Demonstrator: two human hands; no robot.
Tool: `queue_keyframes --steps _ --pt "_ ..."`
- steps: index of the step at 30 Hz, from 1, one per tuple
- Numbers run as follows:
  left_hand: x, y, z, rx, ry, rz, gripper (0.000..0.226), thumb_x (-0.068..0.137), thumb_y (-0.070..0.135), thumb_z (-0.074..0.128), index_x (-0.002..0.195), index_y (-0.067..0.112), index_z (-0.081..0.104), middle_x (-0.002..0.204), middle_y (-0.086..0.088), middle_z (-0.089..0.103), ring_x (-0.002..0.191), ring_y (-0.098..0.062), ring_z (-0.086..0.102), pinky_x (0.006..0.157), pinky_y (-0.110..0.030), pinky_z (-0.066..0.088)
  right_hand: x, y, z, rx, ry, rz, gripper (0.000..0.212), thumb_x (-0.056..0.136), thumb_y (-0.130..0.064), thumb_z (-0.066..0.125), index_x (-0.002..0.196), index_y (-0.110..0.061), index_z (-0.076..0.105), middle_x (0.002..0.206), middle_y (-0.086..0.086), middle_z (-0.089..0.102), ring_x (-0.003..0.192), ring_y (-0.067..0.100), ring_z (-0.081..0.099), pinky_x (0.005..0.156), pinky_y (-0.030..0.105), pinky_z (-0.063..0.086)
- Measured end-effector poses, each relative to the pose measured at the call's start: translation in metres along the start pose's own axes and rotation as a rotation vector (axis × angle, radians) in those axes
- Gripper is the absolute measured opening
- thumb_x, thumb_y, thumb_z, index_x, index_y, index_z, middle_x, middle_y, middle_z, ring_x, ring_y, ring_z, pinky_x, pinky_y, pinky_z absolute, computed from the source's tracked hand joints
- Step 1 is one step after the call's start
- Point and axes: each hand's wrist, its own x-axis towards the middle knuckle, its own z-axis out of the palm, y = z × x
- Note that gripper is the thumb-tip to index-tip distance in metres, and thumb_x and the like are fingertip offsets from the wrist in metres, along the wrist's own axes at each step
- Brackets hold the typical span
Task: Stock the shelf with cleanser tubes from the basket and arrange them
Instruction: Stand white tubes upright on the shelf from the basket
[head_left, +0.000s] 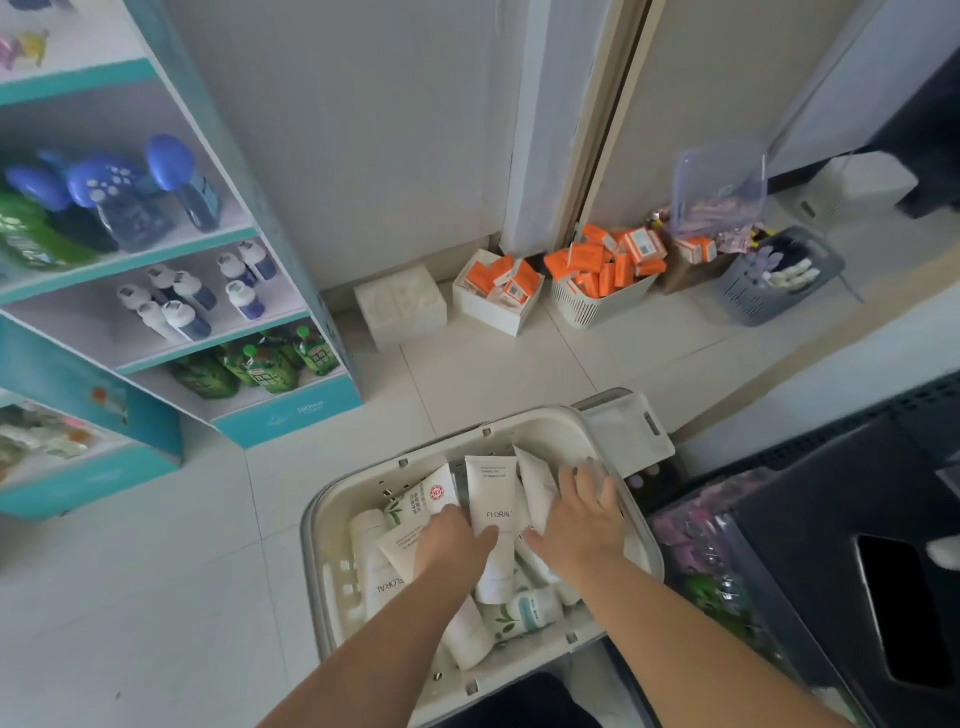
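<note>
A white basket (332, 525) stands on the floor below me, holding several white cleanser tubes. Both my hands reach into it. My left hand (451, 540) grips a white FLORAL tube (491, 499) that lies lengthwise in the middle, thumb on its face. My right hand (584, 514) lies with spread fingers over another white tube (535, 480) at the basket's right side. More tubes, some with green leaf prints (415, 499), lie beneath and around. The teal and white shelf (291, 410) stands at the left, a step away from the basket.
The shelf holds blue-capped bottles (130, 202), small white-capped bottles (192, 301) and green pouches (260, 366). Boxes and baskets of orange packs (602, 270) line the back wall. A grey basket (774, 291) sits further right. A dark bin (841, 561) stands close on my right.
</note>
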Motion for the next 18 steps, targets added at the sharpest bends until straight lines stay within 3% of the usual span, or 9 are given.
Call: queue_keyframes --steps 6,10,12,15,18 --pt "-0.004 -0.001 0.002 -0.257 -0.042 -0.021 0.033 0.089 0.036 0.064 0.106 0.017 0.045 0.089 0.008 0.056 0.083 -0.015 0.058 0.066 -0.029 0.045 -0.004 -0.005 -0.013 0.296 -0.001 0.088 0.059 0.081 -0.06 0.049 0.117 -0.015 0.059 0.134 0.006 0.048 0.129 0.027 0.033 0.112 0.043 0.018" --pt "-0.008 -0.003 -0.008 -0.4 -0.088 0.106 0.023 0.091 0.031 0.062 0.11 0.023 0.051 0.099 0.009 0.062 0.088 -0.009 0.06 0.069 -0.027 0.05 -0.014 0.003 -0.016 0.563 0.04 0.093 0.05 0.078 -0.059 0.05 0.106 -0.019 0.06 0.121 -0.001 0.054 0.127 0.022 0.036 0.112 0.04 0.02" --pt "-0.011 -0.001 -0.018 -0.564 -0.127 0.168 0.02 0.092 0.025 0.062 0.112 0.023 0.057 0.103 0.003 0.065 0.093 -0.014 0.064 0.079 -0.034 0.056 -0.02 0.01 -0.016 0.749 0.033 0.071 0.041 0.078 -0.053 0.055 0.106 -0.023 0.06 0.119 -0.004 0.053 0.126 0.019 0.035 0.111 0.041 0.025" --pt "-0.016 0.007 -0.034 -0.774 -0.205 0.249 0.024 0.092 0.018 0.063 0.115 0.022 0.063 0.109 -0.003 0.069 0.1 -0.019 0.068 0.086 -0.04 0.058 -0.035 0.025 -0.03 1.15 0.014 0.064 0.022 0.081 -0.034 0.062 0.101 -0.026 0.061 0.108 -0.005 0.059 0.108 0.017 0.054 0.094 0.041 0.049" --pt "-0.029 0.03 -0.05 -0.839 -0.244 0.352 0.026 0.093 0.013 0.061 0.116 0.026 0.062 0.11 0.001 0.072 0.1 -0.018 0.069 0.085 -0.041 0.058 -0.057 0.044 -0.054 1.458 0.043 0.06 0.019 0.089 -0.018 0.061 0.098 -0.035 0.061 0.108 -0.006 0.067 0.095 0.005 0.064 0.076 0.024 0.055"
